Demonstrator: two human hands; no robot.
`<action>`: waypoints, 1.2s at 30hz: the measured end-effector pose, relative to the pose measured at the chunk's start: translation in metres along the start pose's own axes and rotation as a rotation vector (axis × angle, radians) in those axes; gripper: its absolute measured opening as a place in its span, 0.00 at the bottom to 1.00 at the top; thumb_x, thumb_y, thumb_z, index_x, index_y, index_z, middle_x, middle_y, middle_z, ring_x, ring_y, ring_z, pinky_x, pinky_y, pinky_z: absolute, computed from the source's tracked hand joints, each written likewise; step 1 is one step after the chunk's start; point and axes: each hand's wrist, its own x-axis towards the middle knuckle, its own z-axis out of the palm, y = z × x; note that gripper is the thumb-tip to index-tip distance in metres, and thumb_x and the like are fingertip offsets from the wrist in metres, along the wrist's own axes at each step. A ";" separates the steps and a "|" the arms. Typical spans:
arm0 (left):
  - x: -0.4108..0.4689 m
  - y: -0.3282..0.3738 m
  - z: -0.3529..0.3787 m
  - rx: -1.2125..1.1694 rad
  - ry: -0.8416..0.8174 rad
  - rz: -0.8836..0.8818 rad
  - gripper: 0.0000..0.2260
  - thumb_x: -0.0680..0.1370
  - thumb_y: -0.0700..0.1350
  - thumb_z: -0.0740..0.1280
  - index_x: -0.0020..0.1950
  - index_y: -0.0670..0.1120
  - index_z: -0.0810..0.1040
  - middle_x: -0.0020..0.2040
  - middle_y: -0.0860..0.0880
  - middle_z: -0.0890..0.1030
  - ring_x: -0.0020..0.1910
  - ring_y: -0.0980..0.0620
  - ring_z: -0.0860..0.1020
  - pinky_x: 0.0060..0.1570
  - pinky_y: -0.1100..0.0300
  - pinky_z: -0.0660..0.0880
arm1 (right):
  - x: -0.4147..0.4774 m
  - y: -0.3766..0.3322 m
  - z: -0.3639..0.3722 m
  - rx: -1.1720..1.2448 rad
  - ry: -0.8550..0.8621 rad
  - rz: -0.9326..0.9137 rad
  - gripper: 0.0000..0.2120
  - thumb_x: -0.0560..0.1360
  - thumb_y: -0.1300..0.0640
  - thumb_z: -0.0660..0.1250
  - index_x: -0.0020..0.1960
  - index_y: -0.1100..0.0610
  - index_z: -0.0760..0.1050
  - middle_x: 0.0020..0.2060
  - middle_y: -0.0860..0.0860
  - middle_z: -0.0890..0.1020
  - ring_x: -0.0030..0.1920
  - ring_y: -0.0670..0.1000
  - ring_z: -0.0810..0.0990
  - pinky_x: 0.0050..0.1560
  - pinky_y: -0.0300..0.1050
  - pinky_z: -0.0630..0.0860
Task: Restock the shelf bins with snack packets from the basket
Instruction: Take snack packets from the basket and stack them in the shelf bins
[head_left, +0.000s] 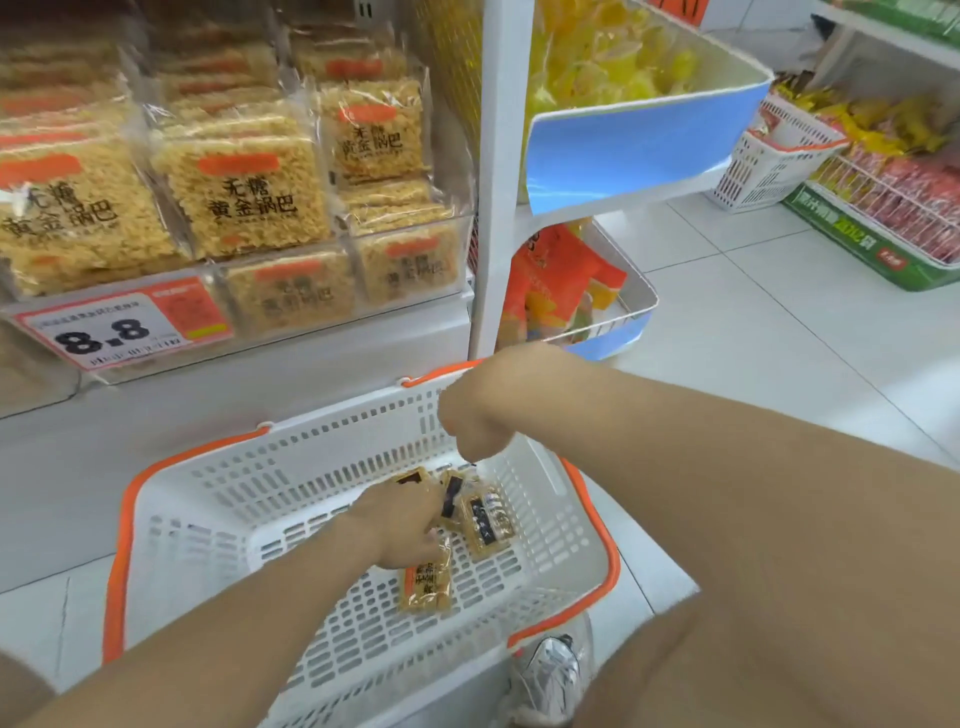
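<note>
A white basket with an orange rim (332, 457) stands on the floor below the shelf. Several small snack packets lie in it, one with a dark label (488, 525) and one with an orange label (426, 584). My left hand (402, 522) reaches down into the basket and its fingers curl over a packet (413, 478) at the far side. My right hand (467, 421) hangs over the far right of the basket with its fingers bunched downward, pinching the top edge of an upright packet (451, 493). The clear shelf bins (410, 270) above hold large rice-crust packets.
A price tag reading 8.8 (119, 327) hangs on the shelf front. A white upright post (493, 182) separates it from blue-fronted bins (639, 140) of yellow and orange snacks. Another white basket (769, 166) stands on the tiled floor at the right. My shoe (550, 675) is beside the basket.
</note>
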 end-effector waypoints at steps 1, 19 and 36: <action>0.006 0.001 0.014 0.007 -0.036 0.021 0.11 0.79 0.54 0.65 0.52 0.47 0.76 0.50 0.48 0.79 0.44 0.47 0.77 0.43 0.48 0.79 | 0.004 -0.004 0.001 -0.035 -0.016 -0.009 0.16 0.84 0.55 0.55 0.69 0.54 0.72 0.67 0.52 0.74 0.63 0.58 0.78 0.65 0.58 0.77; 0.016 -0.005 0.118 -0.004 -0.117 0.036 0.26 0.77 0.36 0.68 0.68 0.55 0.62 0.80 0.44 0.52 0.68 0.35 0.67 0.54 0.48 0.79 | 0.020 0.021 -0.010 0.023 0.065 -0.038 0.28 0.84 0.51 0.55 0.83 0.48 0.59 0.81 0.50 0.62 0.77 0.60 0.67 0.72 0.61 0.71; -0.059 -0.013 -0.067 -0.129 0.708 0.276 0.48 0.69 0.52 0.76 0.80 0.56 0.50 0.81 0.51 0.53 0.74 0.45 0.63 0.68 0.57 0.66 | -0.031 0.027 -0.026 0.426 0.223 0.043 0.08 0.79 0.54 0.70 0.48 0.59 0.77 0.42 0.54 0.80 0.39 0.52 0.80 0.46 0.48 0.84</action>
